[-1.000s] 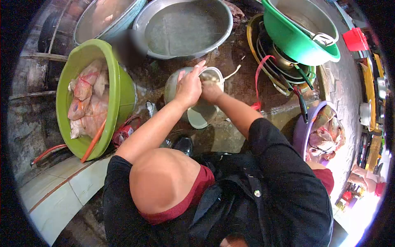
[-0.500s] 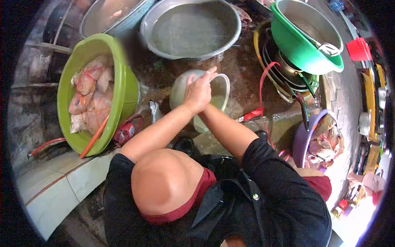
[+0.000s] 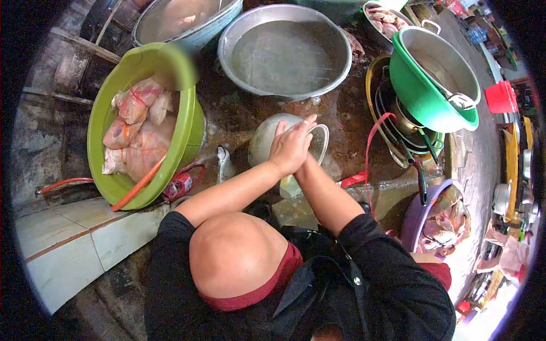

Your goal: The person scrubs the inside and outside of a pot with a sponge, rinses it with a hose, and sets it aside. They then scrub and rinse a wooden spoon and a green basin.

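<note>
The pot point(image 3: 267, 139) sat on the wet floor point(image 3: 233, 116) at the centre, the left hand point(image 3: 290, 149) laid over its mouth. Behind it stood a metal basin point(image 3: 284, 48) — a tub point(image 3: 122, 187) to its left, stacked bowls point(image 3: 424, 96) to its right.

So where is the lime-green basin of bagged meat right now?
In the head view the lime-green basin sits on the left, tilted on the wet floor, beside the grey metal basin and left of the left hand.

Even daylight, brightest at lower right; strong fisheye bending, black vignetted corners, one blurred patch upper left.
</note>
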A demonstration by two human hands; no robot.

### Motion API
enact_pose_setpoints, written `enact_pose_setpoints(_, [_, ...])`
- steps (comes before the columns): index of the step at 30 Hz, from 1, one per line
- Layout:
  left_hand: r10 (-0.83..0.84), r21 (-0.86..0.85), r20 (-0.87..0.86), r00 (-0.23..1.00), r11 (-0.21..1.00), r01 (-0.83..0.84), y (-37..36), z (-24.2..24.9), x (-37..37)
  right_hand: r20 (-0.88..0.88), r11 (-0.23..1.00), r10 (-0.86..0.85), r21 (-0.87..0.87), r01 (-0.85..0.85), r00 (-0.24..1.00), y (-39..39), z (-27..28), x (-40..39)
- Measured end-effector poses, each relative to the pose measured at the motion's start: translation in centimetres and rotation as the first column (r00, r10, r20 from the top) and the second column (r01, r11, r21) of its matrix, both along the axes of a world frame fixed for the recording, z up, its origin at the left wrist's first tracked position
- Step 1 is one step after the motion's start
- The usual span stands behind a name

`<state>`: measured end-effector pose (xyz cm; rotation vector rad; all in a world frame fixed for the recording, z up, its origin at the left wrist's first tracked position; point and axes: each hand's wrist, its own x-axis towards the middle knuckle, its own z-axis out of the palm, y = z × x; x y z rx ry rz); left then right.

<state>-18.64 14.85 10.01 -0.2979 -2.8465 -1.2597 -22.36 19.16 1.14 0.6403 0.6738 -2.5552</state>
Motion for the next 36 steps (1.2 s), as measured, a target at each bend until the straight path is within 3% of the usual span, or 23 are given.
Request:
enact_pose_setpoints(3, [-0.036,-0.023,-0.002,0.999,0.999,0.036,-0.2,-0.1,0.5,0.08,0.986,-0.136,-0.09,0.143,0.988,1.7,0.0,-1.4])
enact_pose_setpoints(6, [-0.03,-0.103,0.102,0.994,0.994,0.04,-0.8,0.6,0.4,0.022,0.987,-0.055,-0.149,0.058,0.998,1.4,3.9,2.7])
enact_pose_setpoints(8, [0.044,-0.046,0.067,0.997,0.998,-0.041,-1.6,-0.9,-0.6,-0.053,0.997,0.075,-0.021,-0.076,0.996,1.2,5.3,5.9])
enact_pose_setpoints(9, [0.04,-0.035,0.09,0.995,0.999,-0.037,-2.3,-0.8,-0.9,-0.109,0.948,0.25,0.228,-0.221,0.962,1.8,4.1,7.2])
enact_pose_setpoints(10, [0.036,-0.006,0.097,0.995,0.999,-0.036,-2.7,-0.5,-1.1,-0.236,0.819,0.462,0.483,-0.309,0.855,2.5,2.2,8.4])
enact_pose_setpoints(12, [0.024,0.027,0.097,0.995,0.999,-0.027,-2.4,-0.4,-1.0,-0.286,0.396,0.801,0.912,-0.108,0.525,4.0,-1.5,10.8])
enact_pose_setpoints(13, [0.011,-0.006,0.07,0.998,1.0,-0.011,-2.2,-0.5,-0.7,-0.29,0.395,0.799,0.914,-0.097,0.527,5.0,-1.2,10.2])
enact_pose_setpoints(14, [0.001,-0.043,0.046,0.999,0.999,0.001,-2.2,-0.6,-0.6,-0.019,0.032,0.966,0.998,-0.045,0.26,6.7,-0.8,9.3])
enact_pose_setpoints(15, [0.002,-0.05,0.05,0.999,0.999,0.0,-2.4,-0.7,-0.7,0.308,-0.306,0.952,0.947,0.1,0.003,8.4,-0.5,8.6])
enact_pose_setpoints(17, [-0.031,-0.016,0.059,0.998,0.999,0.032,-2.6,-0.9,-1.0,0.471,-0.413,0.881,0.725,0.551,0.04,11.2,-2.0,5.9])
enact_pose_setpoints(18, [-0.032,0.013,0.043,0.999,0.999,0.031,-2.7,-1.0,-1.1,0.476,-0.378,0.874,0.541,0.751,0.097,12.7,-2.4,4.0])
enact_pose_setpoints(19, [-0.021,0.009,0.057,0.998,1.0,0.02,-2.7,-1.1,-1.0,0.437,-0.41,0.876,0.454,0.791,0.203,12.8,-1.5,2.0])
enact_pose_setpoints(21, [-0.016,-0.022,0.059,0.998,1.0,0.018,-2.7,-1.1,-1.0,0.372,-0.3,0.908,0.262,0.917,0.191,12.6,1.4,-1.2])
enact_pose_setpoints(23, [0.003,-0.034,0.058,0.998,0.999,-0.001,-2.8,-1.1,-0.9,0.28,-0.149,0.957,0.252,0.956,0.075,12.5,2.9,-1.9])
enact_pose_setpoints(25, [0.012,0.007,0.057,0.998,1.0,-0.013,-2.9,-0.9,-1.1,0.234,-0.168,0.966,0.243,0.955,0.11,12.7,0.5,-0.4])
enact_pose_setpoints(27, [0.034,0.021,0.069,0.997,0.999,-0.036,-3.1,-1.0,-1.7,0.415,-0.433,0.868,0.368,0.823,0.271,12.4,-3.0,3.3])
enact_pose_setpoints(29, [0.055,0.035,0.092,0.994,0.998,-0.058,-3.2,-1.1,-1.8,0.499,-0.575,0.813,0.767,0.284,0.3,8.9,-2.2,7.3])
enact_pose_setpoints(31, [0.074,0.08,0.1,0.992,0.993,-0.082,-3.1,-1.0,-1.7,0.469,-0.464,0.864,0.883,-0.075,0.183,5.0,-0.1,8.6])
enact_pose_setpoints(32, [0.065,0.081,0.109,0.992,0.994,-0.074,-3.0,-1.2,-1.4,0.249,-0.07,0.882,0.909,-0.411,0.4,2.7,-2.7,8.9])
enact_pose_setpoints(33, [0.081,0.071,0.101,0.992,0.994,-0.088,-2.8,-1.3,-1.2,0.108,0.388,0.751,0.726,-0.568,0.652,1.5,-5.2,8.5])
enact_pose_setpoints(34, [0.1,0.062,0.088,0.991,0.993,-0.105,-2.6,-1.4,-1.2,-0.032,0.764,0.528,0.455,-0.458,0.849,0.9,-1.2,7.0])
enact_pose_setpoints(35, [0.093,0.065,0.087,0.992,0.993,-0.098,-2.4,-1.4,-1.0,-0.064,0.971,0.226,0.1,-0.219,0.972,0.4,3.4,5.0])
enact_pose_setpoints(36, [0.088,0.062,0.079,0.993,0.994,-0.093,-2.3,-1.3,-0.6,-0.061,0.986,0.161,0.064,-0.157,0.985,0.8,2.7,2.7])
